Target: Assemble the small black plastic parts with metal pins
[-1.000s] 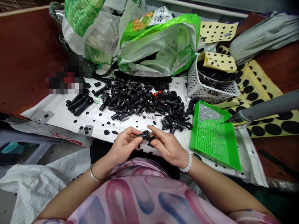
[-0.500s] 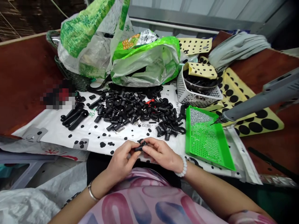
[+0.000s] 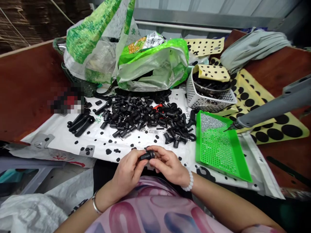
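Observation:
Close to the table's front edge, my left hand (image 3: 130,165) and my right hand (image 3: 167,165) meet around a small black plastic part (image 3: 145,156). It has a narrow cylindrical end on the left and a wider round end on the right. My left thumb and fingers pinch the narrow end, while my right fingers hold the wider one. Fingertips cover some of its outline. Beyond my hands lies a loose pile of similar black plastic parts (image 3: 136,113). Several longer black handles (image 3: 81,125) rest left of the pile.
A green perforated tray (image 3: 245,171) of small silvery pieces stands at the right, below a grey electric screwdriver (image 3: 262,111). Behind are a white basket (image 3: 211,102), green-and-white plastic bags (image 3: 150,77) and yellow sheets with black dots (image 3: 279,129). Black dots litter the white sheet (image 3: 131,145).
The black part now shows a wide round end between my hands, and my right fingers have opened slightly around it. The whole view has shifted a little.

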Demonstrator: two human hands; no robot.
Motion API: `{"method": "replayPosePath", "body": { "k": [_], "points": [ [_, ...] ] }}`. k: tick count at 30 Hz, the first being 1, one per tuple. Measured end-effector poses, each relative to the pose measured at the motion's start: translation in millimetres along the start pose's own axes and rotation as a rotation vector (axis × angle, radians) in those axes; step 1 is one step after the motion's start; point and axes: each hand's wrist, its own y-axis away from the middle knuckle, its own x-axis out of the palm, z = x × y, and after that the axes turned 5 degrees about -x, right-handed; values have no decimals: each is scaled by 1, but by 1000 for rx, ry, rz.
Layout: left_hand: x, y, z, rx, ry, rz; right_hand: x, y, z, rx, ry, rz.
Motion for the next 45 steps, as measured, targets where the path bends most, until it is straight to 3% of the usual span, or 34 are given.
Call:
{"method": "replayPosePath", "body": {
  "k": [4, 8, 12, 16, 20, 24, 28, 33, 39, 45],
  "points": [
    [0, 0, 0, 210, -142, -30, 5, 3, -3, 191, -336, -26],
    [0, -4, -2, 324, -100, 2, 12, -2, -7, 371, -499, -13],
    [-8, -33, 0, 292, -7, 42, 11, -10, -3, 318, -541, -61],
    [-31, -94, 12, 133, -54, -175, 3, -13, 6, 180, -452, -119],
    [-54, -133, 20, 142, -280, -417, -14, -6, 9, 144, -315, -129],
    [-50, -113, 21, 154, -301, -425, -49, -2, 25, 43, 69, -128],
    [-21, -73, 27, 124, -279, -293, -90, -25, 53, -90, 812, -148],
    [5, -49, 41, 143, -332, -227, -122, -100, 50, 156, 1390, -116],
    [7, -46, 45, 138, -352, -252, -131, -165, 17, 300, 1416, -23],
    [5, -45, 45, 133, -290, -251, -131, -153, 29, 232, 1331, -77]
  ]
}}
